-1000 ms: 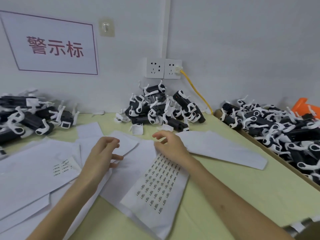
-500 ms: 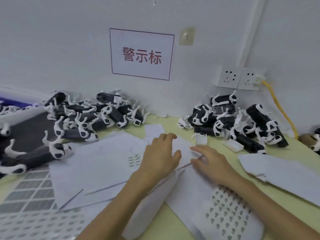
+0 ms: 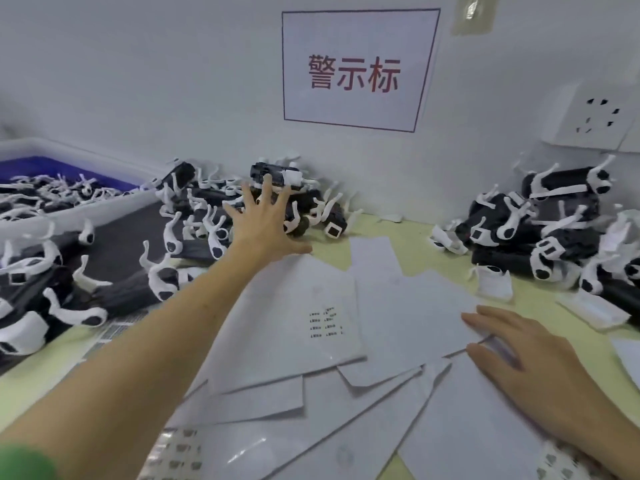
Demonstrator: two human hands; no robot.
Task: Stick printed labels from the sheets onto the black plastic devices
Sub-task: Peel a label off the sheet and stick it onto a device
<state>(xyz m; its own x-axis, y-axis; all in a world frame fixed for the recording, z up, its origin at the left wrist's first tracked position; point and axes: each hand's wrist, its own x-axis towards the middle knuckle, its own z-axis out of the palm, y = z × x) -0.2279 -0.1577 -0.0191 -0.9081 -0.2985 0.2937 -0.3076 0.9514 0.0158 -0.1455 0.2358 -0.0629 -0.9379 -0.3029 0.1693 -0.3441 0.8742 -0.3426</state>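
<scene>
Reaching toward the back edge of the worktop [image 3: 412, 237], the left hand [image 3: 263, 230] hangs over the middle pile of black devices [image 3: 311, 206]. Its grip is apart, fingers spread wide and holding nothing; whether the fingertips touch a device I cannot tell. The right hand [image 3: 533, 358] lies flat on the loose sheets toward the right edge, its grip also apart, fingers straight, pressing the paper down.

The job looks well under way but far from over. Most of the backing sheets [image 3: 408, 306] spread across the middle of the worktop appear stripped bare, and the label sheet [image 3: 277, 341] beside the left forearm carries only a small block of printed labels [image 3: 323, 322]. More devices sit in a right-hand pile [image 3: 561, 230], on a dark mat [image 3: 121, 237] at the left edge, and in a tray [image 3: 72, 157] at the back left corner.

Which devices already carry a label is too blurred to judge. Another printed sheet [image 3: 554, 465] is cut off at the front right corner, under the right wrist.
</scene>
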